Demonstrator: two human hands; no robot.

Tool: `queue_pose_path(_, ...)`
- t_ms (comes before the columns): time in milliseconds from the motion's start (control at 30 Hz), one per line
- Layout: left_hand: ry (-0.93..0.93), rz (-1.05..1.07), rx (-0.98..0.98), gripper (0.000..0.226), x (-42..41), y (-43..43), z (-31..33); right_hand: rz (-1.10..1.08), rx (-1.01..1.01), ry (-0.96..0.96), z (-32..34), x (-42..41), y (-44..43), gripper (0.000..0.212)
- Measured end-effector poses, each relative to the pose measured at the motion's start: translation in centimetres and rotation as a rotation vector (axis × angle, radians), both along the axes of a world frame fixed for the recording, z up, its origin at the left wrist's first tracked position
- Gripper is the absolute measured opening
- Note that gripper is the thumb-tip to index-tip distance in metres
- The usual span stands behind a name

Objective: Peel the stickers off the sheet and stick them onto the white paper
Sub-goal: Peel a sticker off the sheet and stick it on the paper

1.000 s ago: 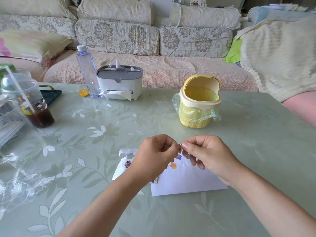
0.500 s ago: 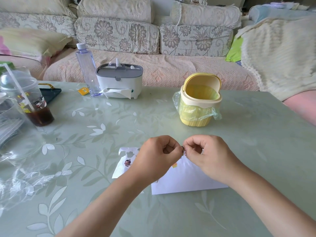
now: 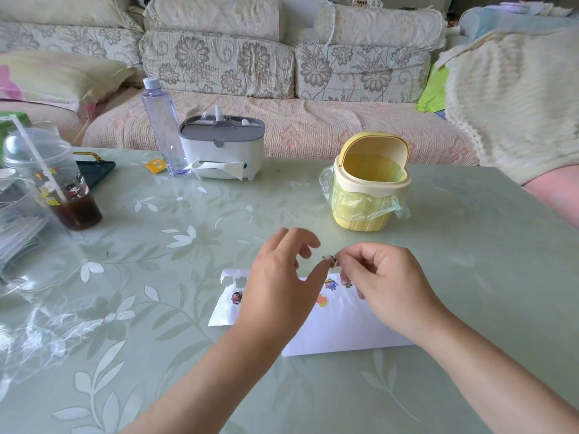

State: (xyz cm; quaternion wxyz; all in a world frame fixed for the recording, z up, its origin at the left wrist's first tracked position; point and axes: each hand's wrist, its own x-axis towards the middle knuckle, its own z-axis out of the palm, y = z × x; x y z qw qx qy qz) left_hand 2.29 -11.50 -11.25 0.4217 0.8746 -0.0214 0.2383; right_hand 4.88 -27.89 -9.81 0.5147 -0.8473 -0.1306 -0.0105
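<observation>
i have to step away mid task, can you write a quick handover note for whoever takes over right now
Left hand: open, fingers loose, thumb tip at the small sticker.
Right hand: pinches the small sticker above the white paper.
Sticker sheet: on the table, left of the paper, partly hidden by the left hand; one unpeeled sticker shows on it.
Done: three stickers sit near the paper's far edge.
Left: stick the held one down, then peel what remains on the sheet.

No legible text, brand or number: printing on the clear plastic drink cup (image 3: 59,183) and small orange sachet (image 3: 155,166) is too blurred.
</observation>
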Motion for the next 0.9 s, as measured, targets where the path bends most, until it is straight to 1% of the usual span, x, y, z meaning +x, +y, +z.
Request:
queue_pose_path(67, -0.013, -0.027, -0.024, 0.016, -0.1, -0.3, 0.1, -0.024, -0.007, -0.032, -0.2, 0.0, 0.2, 0.024)
queue_pose_path(133, 0.076, -0.044, -0.104, 0.012, -0.4, -0.6, 0.3, -0.039, -0.021, -0.068, -0.2, 0.0, 0.3, 0.022)
queue_pose_path(200, 0.219, -0.061, -0.251, 0.01, -0.6, -0.7, 0.6, -0.052, -0.054, -0.108, -0.3, -0.1, 0.4, 0.019)
queue_pose_path(267, 0.323, -0.067, -0.396, 0.011, -0.7, -0.7, 1.1, -0.065, -0.11, -0.151, -0.5, -0.1, 0.4, 0.016)
queue_pose_path(400, 0.415, -0.061, -0.611, 0.01, -0.9, -0.8, 2.0, -0.09, -0.205, -0.269, -0.7, -0.1, 0.5, 0.014)
queue_pose_path(467, 0.432, -0.058, -0.679, 0.01, -1.0, -0.8, 2.1, -0.092, -0.238, -0.314, -0.6, -0.2, 0.5, 0.014)
queue_pose_path(567, 0.453, -0.05, -0.716, 0.011, -1.1, -0.9, 2.0, -0.089, -0.26, -0.332, -0.7, -0.3, 0.6, 0.014)
queue_pose_path(667, 0.442, -0.042, -0.707, 0.011, -1.1, -1.0, 1.8, -0.079, -0.225, -0.273, -0.8, -0.2, 0.6, 0.015)
queue_pose_path(900, 0.414, -0.028, -0.591, 0.014, -0.8, -0.8, 1.3, -0.067, -0.184, -0.187, -0.7, -0.4, 1.0, 0.016)
